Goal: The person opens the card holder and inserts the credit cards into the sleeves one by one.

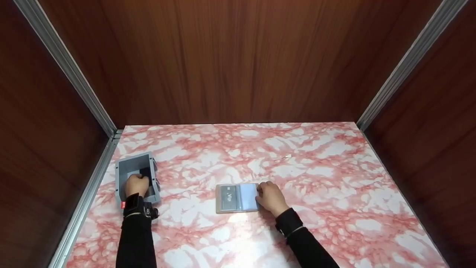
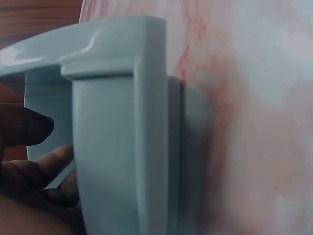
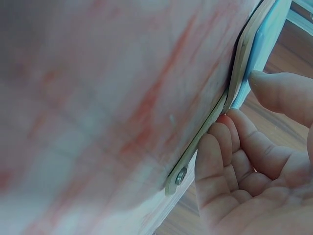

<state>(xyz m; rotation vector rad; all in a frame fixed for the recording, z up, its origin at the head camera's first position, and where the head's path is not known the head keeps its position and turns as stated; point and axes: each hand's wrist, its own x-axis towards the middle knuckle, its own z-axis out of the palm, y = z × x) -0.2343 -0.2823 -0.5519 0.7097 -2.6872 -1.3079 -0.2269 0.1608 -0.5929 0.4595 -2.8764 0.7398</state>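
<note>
On the tabletop a card holder (image 1: 228, 198) lies opened flat, tan at its edges. Its left side shows a grey card marked "Vip", and its right side a pale blue face. My right hand (image 1: 272, 198) pinches the right edge, the thumb (image 3: 279, 93) against the blue side and the fingers curled beside a strap with a metal snap (image 3: 181, 176). Over at the left, my left hand (image 1: 137, 185) reaches down into a grey plastic bin (image 2: 107, 147). Its thumb and forefinger are apart, with nothing visible between them; the bin wall hides the other fingertips.
Something dark (image 1: 146, 172) shows inside the bin next to the left hand. The red and white marbled tabletop (image 1: 238, 156) is bounded by brown wood-grain panels (image 1: 230, 67) at the back and sides, with metal rails (image 1: 80, 78) at the corners.
</note>
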